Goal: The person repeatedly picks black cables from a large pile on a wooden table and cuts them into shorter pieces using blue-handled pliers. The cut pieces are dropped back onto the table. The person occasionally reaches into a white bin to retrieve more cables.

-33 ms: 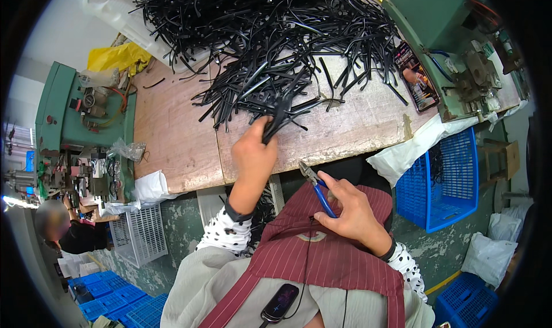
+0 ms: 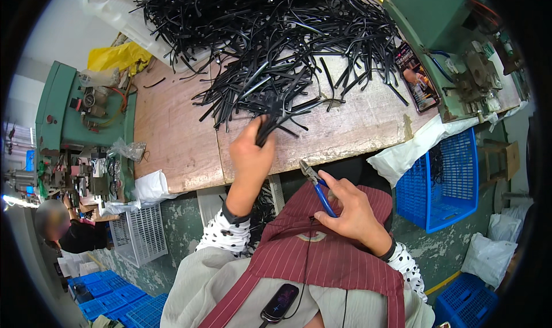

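A bunch of black strips [image 2: 265, 133] is gripped in my left fingers [image 2: 253, 129]; most of the heap [image 2: 276, 46] lies loose beyond them.
The bunch's far ends blur into the heap's near edge just past my left fingertips, so I can't tell whether they are clear of it. I'd judge only this handful is gathered and nearly all is left, spread across the worktop [image 2: 178, 138]. Nearer me and to the right, my right fingers [image 2: 342, 189] wrap the blue-handled pliers [image 2: 324, 200], no strip at their tip. Farther right, dark pieces sit in a blue crate [image 2: 423, 193]; whether those are done, I can't tell.
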Available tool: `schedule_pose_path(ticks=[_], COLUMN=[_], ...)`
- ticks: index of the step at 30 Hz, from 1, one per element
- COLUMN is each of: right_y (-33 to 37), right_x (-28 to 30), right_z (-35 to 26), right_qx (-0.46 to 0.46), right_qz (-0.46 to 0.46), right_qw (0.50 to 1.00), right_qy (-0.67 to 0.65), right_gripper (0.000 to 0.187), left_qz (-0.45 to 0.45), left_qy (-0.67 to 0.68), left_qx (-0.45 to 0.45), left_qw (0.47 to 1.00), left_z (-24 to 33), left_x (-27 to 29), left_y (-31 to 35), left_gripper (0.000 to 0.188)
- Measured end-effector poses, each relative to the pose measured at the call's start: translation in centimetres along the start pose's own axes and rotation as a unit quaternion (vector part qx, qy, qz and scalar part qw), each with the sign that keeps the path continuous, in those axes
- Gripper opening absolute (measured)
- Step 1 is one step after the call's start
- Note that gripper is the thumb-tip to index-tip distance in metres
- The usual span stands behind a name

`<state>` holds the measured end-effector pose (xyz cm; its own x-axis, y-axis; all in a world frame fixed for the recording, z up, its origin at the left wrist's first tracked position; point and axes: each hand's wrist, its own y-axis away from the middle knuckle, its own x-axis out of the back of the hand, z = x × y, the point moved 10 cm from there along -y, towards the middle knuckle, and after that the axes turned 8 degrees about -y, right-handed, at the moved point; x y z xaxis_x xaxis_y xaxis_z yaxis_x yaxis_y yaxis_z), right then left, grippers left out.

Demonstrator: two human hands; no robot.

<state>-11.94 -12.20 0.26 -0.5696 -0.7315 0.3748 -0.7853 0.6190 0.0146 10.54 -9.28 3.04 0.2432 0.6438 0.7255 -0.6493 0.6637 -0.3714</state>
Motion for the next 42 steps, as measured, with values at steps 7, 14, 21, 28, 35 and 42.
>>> schedule_pose_path(ticks=[7,14,21,28,35,42], right_y=[-0.4,-0.1,-0.5,-0.6,-0.7,-0.9], right_x=[0.2,0.8,0.6,0.5,0.1,-0.2], right_z=[-1.2,-1.8,-4.8,-5.7,-5.3,-3.1], right_qx=[0.044,0.062,0.143,0.151,0.152,0.07], right_qz=[0.029,0.041,0.033,0.025,-0.01,-0.022], right_qw=[0.998,0.995,0.977,0.969,0.975,0.995], right_qy=[0.028,0.07,0.157,0.195,0.159,0.068], right_gripper=[0.087,0.084,0.083,0.082,0.087,0.086], left_qz=[0.026,-0.125,-0.308,-0.367,-0.342,-0.034], left_qy=[0.388,0.372,0.711,0.746,0.766,0.592], left_qx=[0.048,0.148,0.212,0.195,0.182,0.012], left_qw=[0.92,0.908,0.596,0.521,0.513,0.805], left_z=[-1.1,-4.3,1.2,2.9,2.8,2.2], left_x=[0.4,-5.5,-5.5,-5.6,-5.5,0.0], left_y=[1.3,4.4,3.7,4.4,4.1,3.4], left_gripper=[0.02,0.021,0.029,0.03,0.03,0.029])
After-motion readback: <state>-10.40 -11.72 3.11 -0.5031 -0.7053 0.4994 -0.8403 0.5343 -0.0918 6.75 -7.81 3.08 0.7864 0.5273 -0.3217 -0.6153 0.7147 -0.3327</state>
